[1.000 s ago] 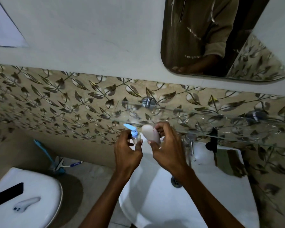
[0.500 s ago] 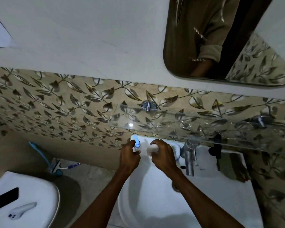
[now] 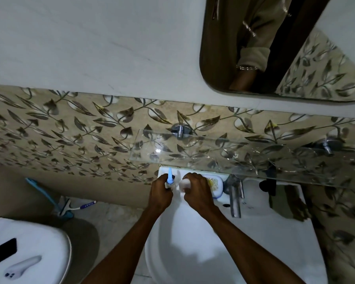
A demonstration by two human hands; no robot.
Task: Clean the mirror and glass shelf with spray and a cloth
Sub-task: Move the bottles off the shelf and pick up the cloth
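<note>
At the far rim of the white ceramic basin (image 3: 193, 253), the left hand (image 3: 159, 194) curls around a small bottle with a pale blue nozzle (image 3: 170, 178), while the right hand (image 3: 197, 190) grips a rounded white object (image 3: 184, 184), possibly a soap bottle. Above, the clear glass shelf (image 3: 244, 158) on chrome pegs looks rigid, slick and breakable; the rounded wall mirror (image 3: 285, 48) hangs far right.

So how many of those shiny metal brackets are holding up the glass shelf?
2 show. One bracket sits near the left end of the glass shelf, the other bracket toward the right. The shelf runs out of frame, so more may be hidden.
</note>
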